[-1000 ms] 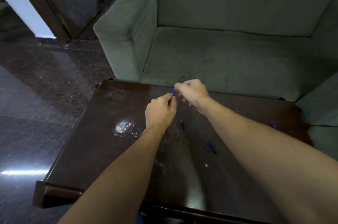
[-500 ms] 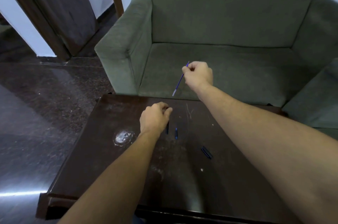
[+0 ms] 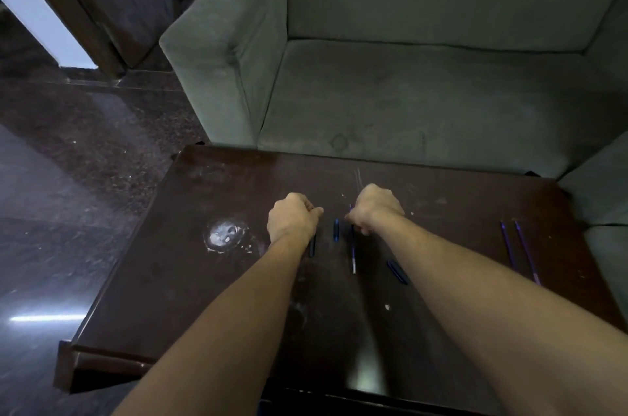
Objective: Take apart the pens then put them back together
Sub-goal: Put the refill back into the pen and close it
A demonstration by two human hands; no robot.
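Both hands are low over the dark wooden table (image 3: 204, 279). My left hand (image 3: 292, 220) is closed around a dark pen barrel (image 3: 312, 245) whose end sticks out below the fist. My right hand (image 3: 373, 210) pinches the top of a thin blue refill (image 3: 352, 249), which points down toward me with its tip near the tabletop. A small blue pen piece (image 3: 336, 229) lies between the two hands. Another dark blue pen part (image 3: 397, 272) lies just right of the refill. Two thin purple-blue refills (image 3: 516, 249) lie side by side at the table's right.
A grey-green sofa (image 3: 407, 92) stands right behind the table, and a cushion (image 3: 605, 194) borders the right edge. A whitish round stain (image 3: 225, 234) marks the table's left part. Dark polished floor (image 3: 68, 177) lies to the left.
My right hand has come down from above the sofa seat to the table, bringing the refill with it. The left hand has stayed low on the table with the barrel.
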